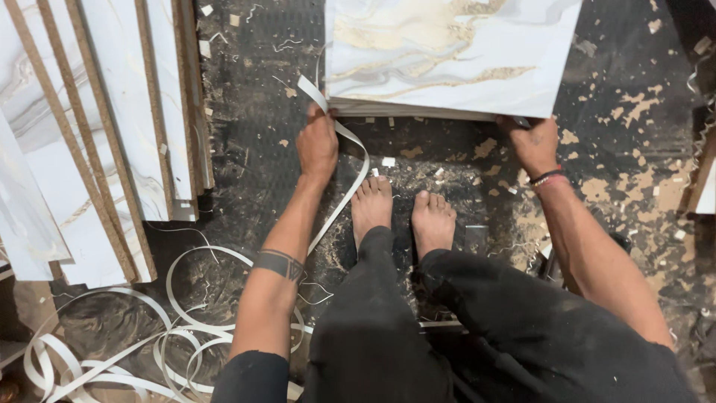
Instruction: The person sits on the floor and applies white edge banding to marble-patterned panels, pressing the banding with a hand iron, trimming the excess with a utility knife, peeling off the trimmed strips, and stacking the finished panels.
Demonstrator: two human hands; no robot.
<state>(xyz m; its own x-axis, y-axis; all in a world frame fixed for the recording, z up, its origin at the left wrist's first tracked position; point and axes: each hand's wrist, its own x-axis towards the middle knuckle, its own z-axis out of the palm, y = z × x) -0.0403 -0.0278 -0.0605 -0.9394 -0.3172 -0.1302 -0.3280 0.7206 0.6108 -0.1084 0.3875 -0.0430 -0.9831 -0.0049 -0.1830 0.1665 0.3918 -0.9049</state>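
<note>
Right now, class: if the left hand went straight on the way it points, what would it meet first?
The left hand points up-frame and already touches the board at its near edge, by the edge strip; the board comes first.

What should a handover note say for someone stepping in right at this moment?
Left hand: grip closed on a white edge strip at the near left corner of the marble-look panel.
Right hand: at the panel's near right corner, holding its edge; whether it also holds a tool cannot be told.
Panel: lies on the floor ahead of the bare feet.
Strip: loops from the corner down past the left foot, loose.
Done: cannot tell how much edge is banded.
Left: the loose strip is not yet on the near edge.
More panels lean at left; strip offcuts lie beside the left arm.
</note>
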